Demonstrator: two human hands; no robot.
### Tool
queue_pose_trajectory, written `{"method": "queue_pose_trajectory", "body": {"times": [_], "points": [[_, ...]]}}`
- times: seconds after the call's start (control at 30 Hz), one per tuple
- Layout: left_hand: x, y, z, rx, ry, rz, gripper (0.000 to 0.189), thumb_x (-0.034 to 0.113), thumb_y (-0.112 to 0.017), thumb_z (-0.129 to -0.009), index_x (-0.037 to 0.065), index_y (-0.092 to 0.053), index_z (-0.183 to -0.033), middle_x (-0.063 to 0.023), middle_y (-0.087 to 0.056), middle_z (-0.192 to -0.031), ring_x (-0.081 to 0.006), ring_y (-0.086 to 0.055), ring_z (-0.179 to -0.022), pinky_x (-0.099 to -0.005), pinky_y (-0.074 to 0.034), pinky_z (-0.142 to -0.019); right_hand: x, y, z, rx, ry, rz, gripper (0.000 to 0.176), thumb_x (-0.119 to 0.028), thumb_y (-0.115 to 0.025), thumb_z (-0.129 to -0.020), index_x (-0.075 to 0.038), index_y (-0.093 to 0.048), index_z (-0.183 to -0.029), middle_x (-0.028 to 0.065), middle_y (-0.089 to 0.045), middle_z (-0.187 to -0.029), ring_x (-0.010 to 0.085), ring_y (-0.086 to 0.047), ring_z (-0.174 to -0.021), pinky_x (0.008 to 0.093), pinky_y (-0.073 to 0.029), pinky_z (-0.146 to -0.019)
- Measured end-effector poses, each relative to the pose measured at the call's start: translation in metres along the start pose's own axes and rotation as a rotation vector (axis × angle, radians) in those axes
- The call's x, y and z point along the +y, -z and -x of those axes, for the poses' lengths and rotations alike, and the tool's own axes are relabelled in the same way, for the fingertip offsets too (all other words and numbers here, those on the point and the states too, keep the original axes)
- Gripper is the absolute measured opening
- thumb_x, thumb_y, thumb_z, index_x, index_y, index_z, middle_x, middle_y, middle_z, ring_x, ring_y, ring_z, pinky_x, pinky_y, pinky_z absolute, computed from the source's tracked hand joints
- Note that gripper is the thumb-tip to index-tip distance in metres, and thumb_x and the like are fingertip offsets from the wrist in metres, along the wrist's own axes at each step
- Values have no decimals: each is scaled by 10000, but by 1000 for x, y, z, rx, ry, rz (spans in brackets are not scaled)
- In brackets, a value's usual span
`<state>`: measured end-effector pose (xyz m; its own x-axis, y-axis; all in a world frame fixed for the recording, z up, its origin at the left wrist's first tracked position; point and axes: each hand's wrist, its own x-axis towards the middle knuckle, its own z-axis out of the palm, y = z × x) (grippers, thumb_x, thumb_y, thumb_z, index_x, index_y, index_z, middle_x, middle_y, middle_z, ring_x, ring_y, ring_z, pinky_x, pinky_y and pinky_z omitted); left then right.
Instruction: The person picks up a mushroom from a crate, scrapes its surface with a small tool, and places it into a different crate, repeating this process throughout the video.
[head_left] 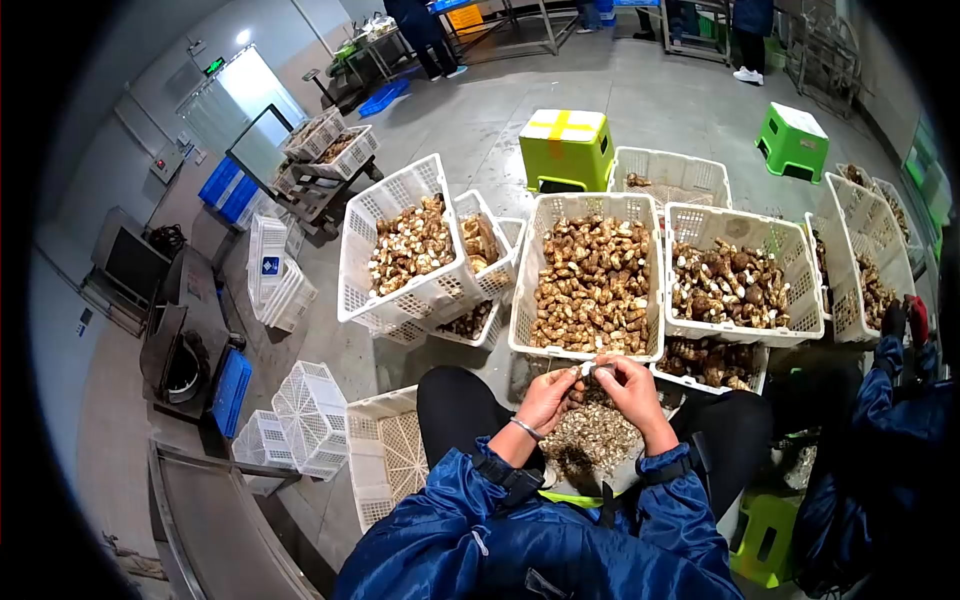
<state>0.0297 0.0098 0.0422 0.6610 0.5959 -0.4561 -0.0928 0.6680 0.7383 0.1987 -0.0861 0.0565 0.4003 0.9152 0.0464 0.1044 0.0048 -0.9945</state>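
My left hand (545, 402) is closed around a small brown mushroom (575, 392) with a pale end, over my lap. Opposite it, my right hand (634, 394) pinches close to that pale end, fingertips almost meeting the left ones. Whether a small tool sits in the right fingers is hidden. Beneath both hands lies a heap of pale and brown trimmings (592, 436) between my knees. Directly ahead stands a white crate (586, 354) full of brown mushrooms (592, 280).
More white mushroom crates flank it at left (405, 292) and right (745, 328). At my left knee is a slatted crate (375, 480). Green stools (792, 140) stand beyond. A co-worker's sleeve (880, 385) is close on the right; other people stand far back.
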Motion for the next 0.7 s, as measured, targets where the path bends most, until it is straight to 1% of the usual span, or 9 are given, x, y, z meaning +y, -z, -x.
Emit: {"method": "queue_pose_trajectory", "body": {"times": [0.17, 0.3, 0.33, 0.43, 0.47, 0.5, 0.57, 0.63, 0.7], "points": [[3, -11, 4, 55, -57, -57, 196, 192, -643, -985, 37, -634, -1104, -5, -659, -868, -76, -628, -720, -214, -539, -609, -1, -1, 0, -9, 212, 162, 255, -120, -726, -878, 39, -686, -1074, 60, -692, -1051, 106, -631, -846, 276, -517, -743], [-1, -5, 1, 44, -112, -79, 241, 167, -688, -952, 23, -631, -1136, -25, -654, -929, -100, -635, -788, -243, -550, -664, -3, -2, 1, -23, 18, 45, 247, -117, -713, -883, 20, -694, -1087, 58, -709, -992, 115, -633, -869, 281, -509, -765], [-1, -6, 1, 51, -117, -97, 294, 187, -676, -963, -15, -593, -1160, -31, -639, -907, -109, -630, -744, -244, -537, -637, -3, -2, 1, 0, 42, 0, 241, -118, -703, -893, 18, -695, -1091, 45, -701, -928, 84, -601, -810, 260, -493, -712], [1, -5, 2, 66, -107, -116, 301, 185, -679, -960, -19, -592, -1163, -34, -642, -911, -110, -631, -749, -245, -537, -639, -2, 0, -1, 8, 86, 8, 243, -131, -698, -902, 23, -695, -1089, 39, -693, -919, 75, -589, -789, 254, -486, -694], [0, -3, 0, 49, -106, -105, 240, 162, -692, -948, 5, -631, -1119, -35, -645, -950, -109, -630, -808, -256, -545, -675, -2, -2, 0, -27, 50, -46, 244, -145, -700, -902, 17, -698, -1085, 33, -685, -910, 73, -584, -778, 254, -482, -687], [1, -5, 1, 59, -112, -128, 239, 163, -687, -951, 6, -629, -1122, -32, -645, -939, -108, -629, -799, -255, -545, -673, 0, -1, 0, -26, 155, 115, 227, -150, -692, -911, 11, -705, -1071, 25, -684, -900, 81, -589, -777, 256, -478, -686], [2, -9, 4, 79, -120, -175, 237, 165, -678, -957, 8, -625, -1128, -26, -645, -916, -105, -627, -780, -254, -543, -667, 8, -6, -2, 50, 215, 81, 214, -149, -690, -913, 9, -708, -1056, 12, -670, -879, 70, -563, -745, 249, -459, -659], [0, -4, 1, 28, -83, -101, 219, 195, -646, -982, 24, -617, -1116, -19, -651, -868, -95, -623, -716, -243, -545, -629, -6, 2, 0, 10, -88, -49, 217, -148, -691, -910, 21, -703, -1046, 13, -670, -890, 78, -569, -748, 257, -462, -665], [1, -1, 1, 1, -22, 11, 212, 216, -627, -996, 33, -614, -1101, -18, -653, -850, -92, -620, -688, -239, -545, -606, -3, 1, -1, 17, 1, -37, 225, -146, -702, -899, 23, -702, -1047, 17, -672, -885, 82, -573, -749, 263, -468, -660]]}}
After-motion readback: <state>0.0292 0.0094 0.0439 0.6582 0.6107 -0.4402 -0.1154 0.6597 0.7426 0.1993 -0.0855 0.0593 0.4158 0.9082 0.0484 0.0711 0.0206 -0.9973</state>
